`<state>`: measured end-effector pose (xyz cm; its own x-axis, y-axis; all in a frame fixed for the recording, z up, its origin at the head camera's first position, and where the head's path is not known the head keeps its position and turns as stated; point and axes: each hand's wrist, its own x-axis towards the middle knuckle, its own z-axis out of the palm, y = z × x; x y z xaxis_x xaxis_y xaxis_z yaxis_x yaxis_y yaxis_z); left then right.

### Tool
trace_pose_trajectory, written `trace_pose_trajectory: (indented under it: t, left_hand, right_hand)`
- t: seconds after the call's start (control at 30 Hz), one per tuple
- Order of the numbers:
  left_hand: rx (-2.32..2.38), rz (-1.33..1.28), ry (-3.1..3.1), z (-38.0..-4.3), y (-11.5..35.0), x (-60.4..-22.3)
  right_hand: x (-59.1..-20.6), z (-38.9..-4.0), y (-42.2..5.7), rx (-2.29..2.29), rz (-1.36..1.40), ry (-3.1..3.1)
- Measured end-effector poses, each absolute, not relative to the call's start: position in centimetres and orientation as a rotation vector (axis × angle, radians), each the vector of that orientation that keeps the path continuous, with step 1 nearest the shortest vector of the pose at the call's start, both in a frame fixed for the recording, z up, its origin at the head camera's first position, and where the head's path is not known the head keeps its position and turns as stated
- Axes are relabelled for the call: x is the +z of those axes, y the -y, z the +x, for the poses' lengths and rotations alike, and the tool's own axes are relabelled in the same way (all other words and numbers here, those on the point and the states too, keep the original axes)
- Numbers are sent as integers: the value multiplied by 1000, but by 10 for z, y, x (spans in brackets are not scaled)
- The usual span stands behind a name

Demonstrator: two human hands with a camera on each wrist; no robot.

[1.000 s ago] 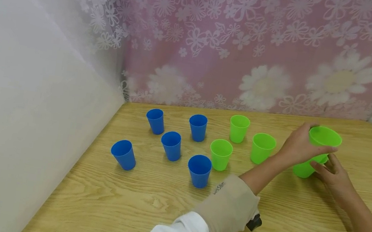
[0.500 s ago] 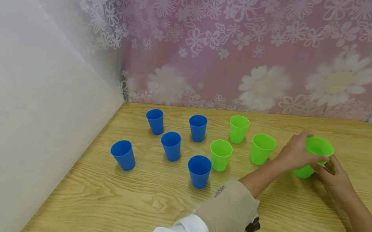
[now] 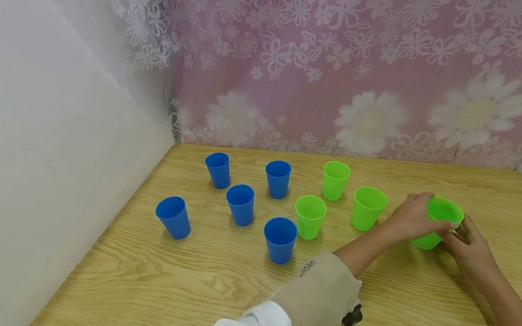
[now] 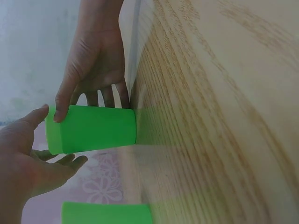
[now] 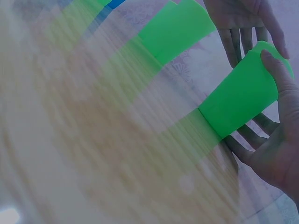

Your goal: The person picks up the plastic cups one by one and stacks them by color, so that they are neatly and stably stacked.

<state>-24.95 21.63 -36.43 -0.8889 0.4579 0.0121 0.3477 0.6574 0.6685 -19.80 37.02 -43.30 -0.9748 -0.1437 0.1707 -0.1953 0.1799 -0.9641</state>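
Two green plastic cups (image 3: 445, 210) are nested one in the other on the table at the right; a narrow rim band of the inner cup shows above the outer one in the left wrist view. My left hand (image 3: 416, 217) holds the inner cup at its rim, thumb on the near side and fingers on the far side. My right hand (image 3: 472, 254) holds the outer cup (image 4: 100, 130) from the right, its thumb on the wall near the rim and its fingers behind. In the right wrist view the nested cups (image 5: 243, 93) stand with their base on the wood.
Several green cups (image 3: 368, 209) stand upright just left of my hands. Farther left are several blue cups (image 3: 279, 241), spread out singly. A pink flowered curtain (image 3: 304, 69) hangs behind the wooden table (image 3: 162, 294), and a white sheet (image 3: 45, 127) borders its left side.
My left hand has lowered its green cup into the one in my right hand, so the two are nested. My right hand and the other cups have stayed in place.
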Motion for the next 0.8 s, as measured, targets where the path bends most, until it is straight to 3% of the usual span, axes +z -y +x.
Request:
trace_pose_trajectory:
  t: [0.4, 0.8]
  left_hand:
    - [1010, 868, -2878, -248, -188, -342]
    - [1405, 663, -2921, -247, -146, -345]
  right_hand:
    - [-435, -199, -370, 1829, 258, 2474]
    - [-433, -196, -370, 1697, 189, 2485]
